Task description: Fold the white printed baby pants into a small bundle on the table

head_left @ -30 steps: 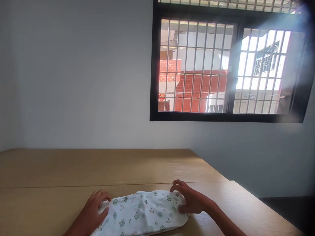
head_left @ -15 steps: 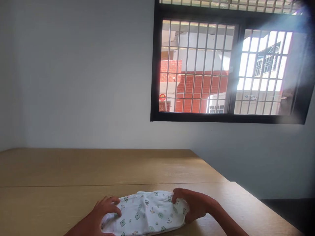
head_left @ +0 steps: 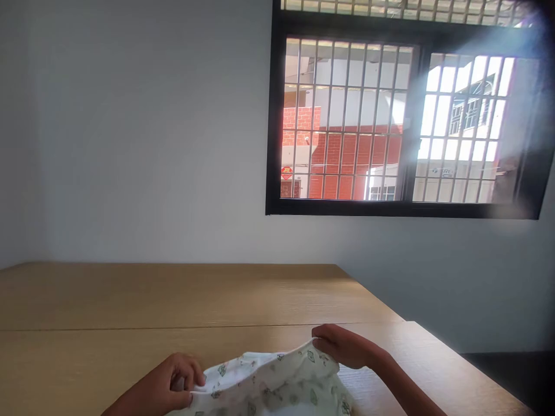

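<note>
both hands have risen since the earlier frame, and the white printed cloth (head_left: 277, 384) that lay low and bunched between them now comes up off the bench (head_left: 173, 294) in a raised, open fold. its top edge arcs upward toward the right, and the small green animal faces printed on it show across the lifted surface.

the left hand (head_left: 167, 384) is clamped on the cloth's left end, fingers curled over and thumb pinching the fabric. the right hand (head_left: 342, 346) is clamped on the raised right corner, fingers and thumb closed on the edge. the hands stand well apart, with the cloth stretched loosely between them.

as far as the view shows, the cloth is still held up and is not laid flat or squared off: no neat fold or finished stack shows, and its lower part runs out of the picture, so its full shape cannot be told. its long axis runs left to right across the view, roughly along the bench's near part, with the high side pointing away from the person. it sits at the bottom of the view, over the near part of the bench, and only its underside near the frame edge stays hidden.
</note>
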Motion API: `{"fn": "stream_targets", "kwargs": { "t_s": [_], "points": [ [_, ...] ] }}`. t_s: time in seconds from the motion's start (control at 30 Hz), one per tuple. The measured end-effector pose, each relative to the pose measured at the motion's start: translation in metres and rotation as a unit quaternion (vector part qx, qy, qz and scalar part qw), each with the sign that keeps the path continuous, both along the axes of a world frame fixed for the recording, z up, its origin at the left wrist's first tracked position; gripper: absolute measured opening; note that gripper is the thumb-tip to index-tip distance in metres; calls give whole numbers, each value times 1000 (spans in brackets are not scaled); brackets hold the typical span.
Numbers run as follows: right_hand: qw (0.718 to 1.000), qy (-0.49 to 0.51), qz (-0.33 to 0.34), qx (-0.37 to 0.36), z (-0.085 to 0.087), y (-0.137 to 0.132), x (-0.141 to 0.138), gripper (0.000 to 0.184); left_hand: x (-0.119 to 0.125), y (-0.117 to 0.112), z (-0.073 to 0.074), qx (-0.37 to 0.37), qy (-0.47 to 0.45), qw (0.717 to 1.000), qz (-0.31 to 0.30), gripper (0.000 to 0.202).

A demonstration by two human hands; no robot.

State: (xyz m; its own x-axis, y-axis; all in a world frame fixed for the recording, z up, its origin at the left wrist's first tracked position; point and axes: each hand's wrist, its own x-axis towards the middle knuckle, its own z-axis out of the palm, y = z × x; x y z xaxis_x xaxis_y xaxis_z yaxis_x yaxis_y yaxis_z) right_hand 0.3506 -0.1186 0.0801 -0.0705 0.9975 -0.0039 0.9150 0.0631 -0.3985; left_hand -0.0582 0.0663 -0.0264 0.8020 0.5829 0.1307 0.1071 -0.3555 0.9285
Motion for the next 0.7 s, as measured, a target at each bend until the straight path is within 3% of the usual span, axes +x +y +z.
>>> {"fn": "stream_targets", "kwargs": {
  "t_s": [0.13,0.23,0.43,0.53,0.6,0.7],
  "points": [
    [1000,15,-17,18,-2,0,7,37,-6,-10,4,-138,-1,990,15,38],
    [996,21,-55,62,-10,5,7,33,-5,-11,8,-204,-37,974,95,44],
    [953,-4,-204,226,-35,18,-2,18,9,20,9,-81,-73,960,259,64],
    [948,-26,-199,248,-41,17,-8,15,13,22,3,-6,-82,946,312,66],
    [959,-40,-158,231,-43,16,-16,15,17,13,-3,37,-79,948,307,59],
    [977,-63,-89,183,-47,15,-34,16,30,-7,-8,139,-32,968,208,49]
  ]
}}
